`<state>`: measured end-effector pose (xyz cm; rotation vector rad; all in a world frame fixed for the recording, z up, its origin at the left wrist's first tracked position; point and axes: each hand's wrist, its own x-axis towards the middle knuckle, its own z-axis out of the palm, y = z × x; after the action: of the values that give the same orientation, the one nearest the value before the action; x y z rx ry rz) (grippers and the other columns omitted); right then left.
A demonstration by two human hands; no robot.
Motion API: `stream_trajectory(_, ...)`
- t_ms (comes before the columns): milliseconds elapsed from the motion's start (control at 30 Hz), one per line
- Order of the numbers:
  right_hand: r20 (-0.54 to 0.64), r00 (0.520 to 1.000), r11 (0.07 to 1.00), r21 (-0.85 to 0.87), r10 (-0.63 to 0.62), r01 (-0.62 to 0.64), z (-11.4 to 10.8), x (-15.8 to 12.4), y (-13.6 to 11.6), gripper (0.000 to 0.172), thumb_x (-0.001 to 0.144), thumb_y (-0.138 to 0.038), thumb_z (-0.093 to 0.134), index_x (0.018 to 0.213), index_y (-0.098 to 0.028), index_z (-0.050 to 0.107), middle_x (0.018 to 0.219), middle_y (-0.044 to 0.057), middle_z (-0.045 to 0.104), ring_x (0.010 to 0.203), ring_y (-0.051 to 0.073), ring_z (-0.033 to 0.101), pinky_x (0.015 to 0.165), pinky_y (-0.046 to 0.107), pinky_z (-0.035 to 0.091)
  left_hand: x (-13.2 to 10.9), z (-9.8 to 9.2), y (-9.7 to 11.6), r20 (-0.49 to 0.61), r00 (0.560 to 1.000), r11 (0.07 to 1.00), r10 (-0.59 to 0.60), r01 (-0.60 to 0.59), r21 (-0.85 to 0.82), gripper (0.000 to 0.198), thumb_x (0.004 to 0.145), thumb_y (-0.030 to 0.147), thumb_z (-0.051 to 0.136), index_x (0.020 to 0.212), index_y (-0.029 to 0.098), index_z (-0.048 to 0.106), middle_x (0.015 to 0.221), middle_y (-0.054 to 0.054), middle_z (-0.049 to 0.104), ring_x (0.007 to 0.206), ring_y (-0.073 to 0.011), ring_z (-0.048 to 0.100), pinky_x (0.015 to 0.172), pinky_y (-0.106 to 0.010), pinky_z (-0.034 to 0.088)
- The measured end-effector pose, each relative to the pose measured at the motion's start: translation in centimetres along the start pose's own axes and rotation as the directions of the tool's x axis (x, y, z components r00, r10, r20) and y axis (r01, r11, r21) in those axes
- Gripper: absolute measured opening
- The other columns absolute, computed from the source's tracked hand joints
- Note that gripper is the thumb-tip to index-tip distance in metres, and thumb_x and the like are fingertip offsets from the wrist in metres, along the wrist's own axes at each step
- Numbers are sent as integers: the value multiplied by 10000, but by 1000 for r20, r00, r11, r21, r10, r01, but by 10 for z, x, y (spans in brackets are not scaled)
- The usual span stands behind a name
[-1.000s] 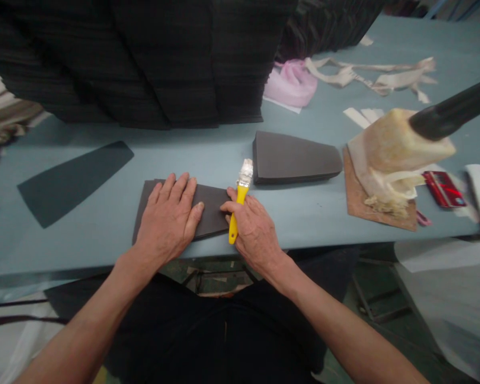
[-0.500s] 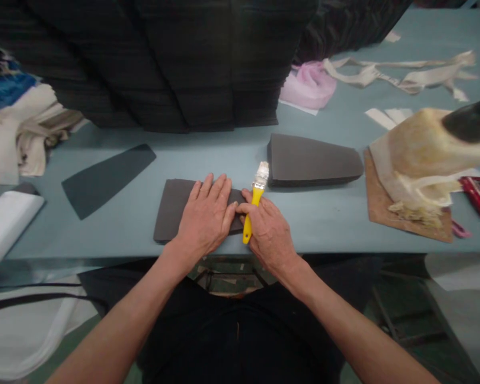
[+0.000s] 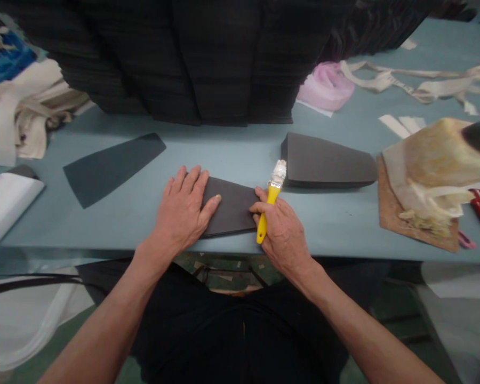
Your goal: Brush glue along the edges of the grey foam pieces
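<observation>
Flat on the wide end of a dark grey tapered panel stack (image 3: 234,208) lies my left hand (image 3: 183,208), fingers stretched out. My right hand (image 3: 283,224) grips a yellow-handled paintbrush (image 3: 271,200), its bristles coated white and pointing away from me. Fingertips of that same hand touch the narrow end of the panels. Behind the brush, to the right, sits a thicker stack of similar grey panels (image 3: 330,161). A single dark panel (image 3: 114,169) rests on the table at the left.
Tall black stacks (image 3: 176,64) stand at the back of the blue-green table (image 3: 224,146). On the right a glue-crusted container (image 3: 428,154) sits on a brown board (image 3: 388,208). A pink roll (image 3: 328,85) and pale strips (image 3: 424,88) lie behind; cloth pieces (image 3: 36,112) are at left.
My left hand has slid left over the panel stack, uncovering its middle and narrow end. My right hand stays at the narrow end, still with the brush. The view has shifted slightly.
</observation>
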<state>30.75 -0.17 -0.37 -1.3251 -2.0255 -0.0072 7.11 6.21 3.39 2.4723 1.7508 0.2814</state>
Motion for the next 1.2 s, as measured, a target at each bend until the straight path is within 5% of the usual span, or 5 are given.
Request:
stream_trajectory(400,37,999,999,38,13,-14,-2,-1,2,201,1078,-113,543,1214,-232,631,1572,188,684,1482,297,656,1138,517,615,-1,2,6,-17,1000,1000,3,-3,-13,708,1110,516,371,1662,86,471,1755,-218,453,1668,-477,343,1336,-687,356)
stream_trajectory(667,-74,994,997,3,-81,82,-15,-1,0,169,1087,-123,570,1196,-247,603,1551,194,699,1488,294,660,1099,524,644,-1,-9,-4,-45,999,990,-19,13,-138,683,1111,492,304,1656,112,460,1781,-202,417,1689,-435,328,1370,-698,295)
stream_trajectory(767,-138,988,997,-43,-70,65,-30,-9,2,170,1075,-117,581,1189,-242,602,1538,205,706,1435,291,702,1071,500,654,-5,-14,-23,-114,992,958,-62,27,-286,777,1078,554,296,1637,33,436,1755,-255,433,1660,-380,403,1390,-581,329)
stream_trajectory(867,-177,984,994,-105,-24,6,-43,-23,7,163,1065,-133,595,1194,-230,608,1516,231,714,1384,300,734,1037,495,660,-16,-16,-35,-77,972,923,-221,182,-340,838,1012,636,352,1619,69,464,1664,-240,555,1554,-395,544,1324,-589,443)
stream_trajectory(1200,-137,980,979,-123,144,-161,-23,-49,-7,130,1052,-221,631,1181,-215,641,1421,217,770,1329,335,743,1108,543,606,-47,-17,-17,-79,918,870,-388,337,-361,889,948,746,345,1559,145,582,1533,-226,674,1437,-512,616,1246,-721,477)
